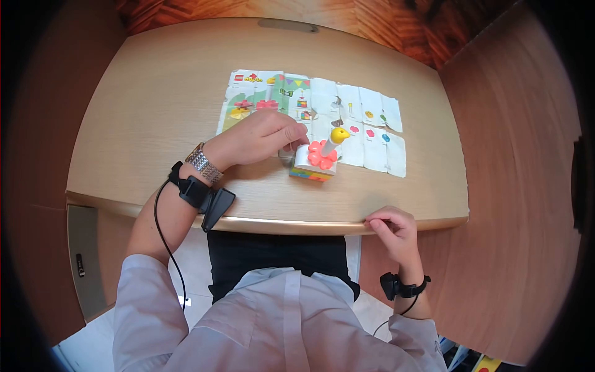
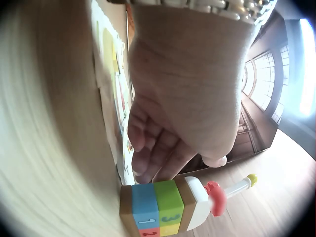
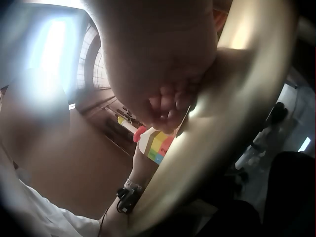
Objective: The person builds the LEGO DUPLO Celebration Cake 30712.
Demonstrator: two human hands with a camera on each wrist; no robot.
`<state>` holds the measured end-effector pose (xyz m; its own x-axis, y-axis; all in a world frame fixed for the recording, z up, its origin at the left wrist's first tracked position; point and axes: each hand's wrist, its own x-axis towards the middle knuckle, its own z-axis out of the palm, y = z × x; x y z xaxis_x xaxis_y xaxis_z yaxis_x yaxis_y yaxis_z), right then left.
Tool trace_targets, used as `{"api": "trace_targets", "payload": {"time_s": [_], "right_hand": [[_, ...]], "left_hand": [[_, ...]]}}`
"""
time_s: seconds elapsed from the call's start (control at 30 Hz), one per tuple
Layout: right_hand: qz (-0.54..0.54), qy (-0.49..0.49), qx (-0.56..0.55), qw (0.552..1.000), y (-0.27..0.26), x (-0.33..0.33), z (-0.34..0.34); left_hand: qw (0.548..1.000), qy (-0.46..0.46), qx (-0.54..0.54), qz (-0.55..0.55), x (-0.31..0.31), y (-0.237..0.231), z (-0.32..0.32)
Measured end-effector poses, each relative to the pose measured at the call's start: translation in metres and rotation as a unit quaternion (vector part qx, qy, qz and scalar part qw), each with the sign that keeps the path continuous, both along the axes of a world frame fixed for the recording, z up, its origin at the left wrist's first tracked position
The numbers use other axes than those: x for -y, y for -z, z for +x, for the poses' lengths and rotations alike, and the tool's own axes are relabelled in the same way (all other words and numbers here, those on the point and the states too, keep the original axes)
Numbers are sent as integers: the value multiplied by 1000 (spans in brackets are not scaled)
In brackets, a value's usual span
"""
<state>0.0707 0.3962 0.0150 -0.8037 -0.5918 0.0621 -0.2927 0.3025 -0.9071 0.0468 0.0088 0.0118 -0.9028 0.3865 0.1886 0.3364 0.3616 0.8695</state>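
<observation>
A small Duplo cake [image 1: 310, 176] stands upright near the middle of the table. Its body has coloured, numbered blocks [image 2: 158, 202] between brown layers, under a white rounded top [image 2: 197, 202]. On top sit a coral flower piece [image 1: 316, 159] and a pale candle with a yellow flame [image 1: 340, 134]. My left hand [image 1: 260, 137] is just left of the cake, thumb and fingertips close by its white top; the left wrist view shows the fingers loosely bent behind it, around nothing. My right hand [image 1: 395, 230] rests at the table's front edge, fingers loosely curled and holding nothing.
A creased Duplo instruction sheet [image 1: 322, 93] lies spread behind the cake, partly under the left forearm and hand. The wooden table [image 1: 155, 93] has a rounded front edge. A wood-toned panel [image 1: 514, 155] rises at the right, and a patterned surface [image 1: 310, 15] lies beyond the back.
</observation>
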Motion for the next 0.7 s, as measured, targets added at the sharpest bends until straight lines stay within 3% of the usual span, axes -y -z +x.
{"api": "trace_targets", "payload": {"time_s": [0.17, 0.33, 0.43, 0.5, 0.63, 0.7], "right_hand": [[-24, 40, 54, 997, 6, -13, 13], [-11, 16, 115, 993, 22, -21, 36], [-8, 39, 107, 994, 33, -23, 49], [15, 70, 134, 988, 35, -29, 54], [45, 62, 130, 989, 64, -56, 54], [180, 94, 190, 961, 113, -92, 62]], "left_hand": [[1000, -21, 6, -12, -1, -3, 1], [998, -40, -3, -42, -2, -6, 0], [991, -37, -31, -126, -1, -7, 0], [999, -34, 13, -34, -3, -5, 1], [999, -29, 28, 8, -1, 1, 0], [999, -27, 25, 15, 0, 1, 0]]}}
